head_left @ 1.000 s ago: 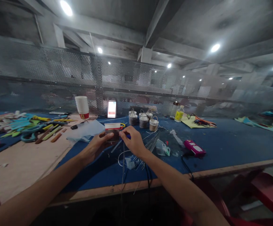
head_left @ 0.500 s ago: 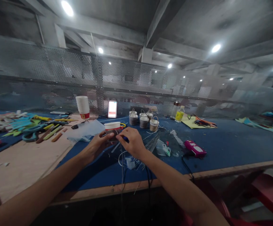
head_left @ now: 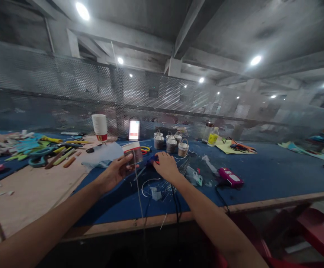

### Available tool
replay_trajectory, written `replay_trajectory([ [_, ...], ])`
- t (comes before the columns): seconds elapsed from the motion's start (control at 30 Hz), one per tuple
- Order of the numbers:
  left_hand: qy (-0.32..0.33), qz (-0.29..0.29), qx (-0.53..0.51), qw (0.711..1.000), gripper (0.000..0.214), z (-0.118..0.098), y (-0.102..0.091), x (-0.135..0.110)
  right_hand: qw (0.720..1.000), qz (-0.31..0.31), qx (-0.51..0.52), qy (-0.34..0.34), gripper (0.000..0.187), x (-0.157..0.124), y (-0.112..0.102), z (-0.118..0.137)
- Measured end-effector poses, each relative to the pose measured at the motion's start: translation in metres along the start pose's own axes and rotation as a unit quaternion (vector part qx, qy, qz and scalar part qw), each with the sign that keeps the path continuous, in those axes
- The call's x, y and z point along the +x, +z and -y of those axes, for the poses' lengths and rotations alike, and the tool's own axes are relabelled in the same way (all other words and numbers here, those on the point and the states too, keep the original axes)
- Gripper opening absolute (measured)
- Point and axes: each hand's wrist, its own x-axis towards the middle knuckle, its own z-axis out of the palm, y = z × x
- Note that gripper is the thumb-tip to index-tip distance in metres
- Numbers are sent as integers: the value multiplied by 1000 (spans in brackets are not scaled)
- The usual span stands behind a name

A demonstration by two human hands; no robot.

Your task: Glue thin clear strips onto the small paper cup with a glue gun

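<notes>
My left hand (head_left: 119, 169) is closed around a paper cup (head_left: 131, 147), slightly tilted, with a white rim, a red band and a brown wrapping round its lower part. A thin pale cord (head_left: 138, 190) hangs from the cup past the table edge. To the right, my right hand (head_left: 166, 166) is closed over what looks like a blue glue gun (head_left: 151, 160) with a reddish part, mostly hidden by the fingers. Yellow-handled scissors (head_left: 145, 150) lie behind, between the two hands. Several small wrapped buckets (head_left: 171, 143) with looped handles stand beyond my right hand.
A stack of paper cups (head_left: 99, 126) and a lit phone (head_left: 134, 130) stand at the back. Clear thin sticks (head_left: 174, 182) lie under my right forearm. Foam pieces and tools (head_left: 61, 156) crowd the left; a magenta box (head_left: 231, 177) sits right, near a yellow bottle (head_left: 213, 137).
My right hand has left the cup's cord and moved right onto the blue glue gun. The cup in my left hand has tilted, showing more of its side, and its cord now hangs loose.
</notes>
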Motion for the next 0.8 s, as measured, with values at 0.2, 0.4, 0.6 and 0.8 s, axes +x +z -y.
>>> replay_trajectory([
  [0.2, 12, 26, 1, 1000, 17, 4, -7, 6, 994, 64, -91, -9, 42, 0, 10, -5],
  [0.4, 29, 35, -14, 999, 16, 3, -7, 7, 986, 95, -136, -17, 38, 0, 18, -8],
  [0.6, 40, 31, -53, 997, 12, -1, -7, 5, 984, 81, -156, -16, 33, 0, 20, -1],
  [0.8, 55, 15, -68, 996, 8, -3, -10, 7, 990, -2, -129, 60, 33, 9, 12, -8],
])
